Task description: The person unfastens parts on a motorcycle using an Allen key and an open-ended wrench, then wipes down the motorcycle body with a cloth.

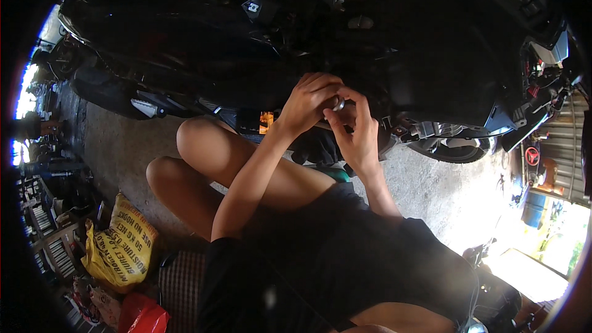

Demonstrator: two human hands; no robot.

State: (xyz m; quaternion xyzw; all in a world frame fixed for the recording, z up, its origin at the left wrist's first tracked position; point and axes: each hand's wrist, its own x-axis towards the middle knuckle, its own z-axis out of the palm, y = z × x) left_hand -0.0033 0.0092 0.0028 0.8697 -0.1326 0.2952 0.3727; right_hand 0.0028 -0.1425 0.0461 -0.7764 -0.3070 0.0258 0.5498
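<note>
Concrete floor (425,179) below, motorbike (444,55) ahead, and a small metal piece (338,104) sits between curled left hand (304,106) and curved right hand (359,122), but who's pinching it I can't tell.

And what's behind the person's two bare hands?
Behind the bare left hand and bare right hand, black, partly glossy motorcycle bodywork shows beyond their outlines; whatever they directly overlap is covered.
</note>
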